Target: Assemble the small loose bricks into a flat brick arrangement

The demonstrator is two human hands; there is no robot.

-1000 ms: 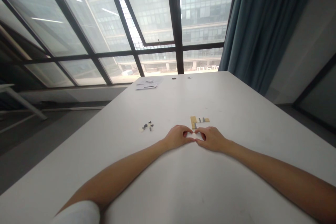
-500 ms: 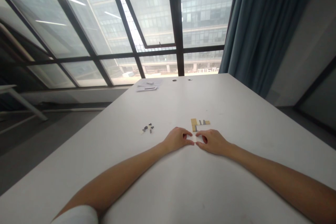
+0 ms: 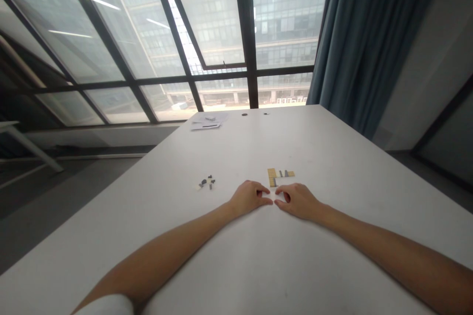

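My left hand [image 3: 251, 194] and my right hand [image 3: 297, 200] rest on the white table with fingertips facing each other, nearly touching. Fingers and thumbs curl around a small white piece [image 3: 274, 196], which is hard to make out against the tabletop. Just beyond the fingertips lies a group of flat yellow toy building bricks [image 3: 272, 173] in a bent shape, with grey pieces [image 3: 284, 173] among them. Left of my left hand is a loose scatter of small dark and pale pieces [image 3: 204, 181].
White papers with a dark pen [image 3: 210, 126] lie at the table's far left corner. A small dark round object [image 3: 244, 114] and another tiny dark item [image 3: 266, 113] sit near the far edge. Windows stand behind the table, with a blue curtain [image 3: 347, 49] at the right.
The view has shifted slightly. My hands keep almost the same pose around the small white piece, and the other pieces lie as before.
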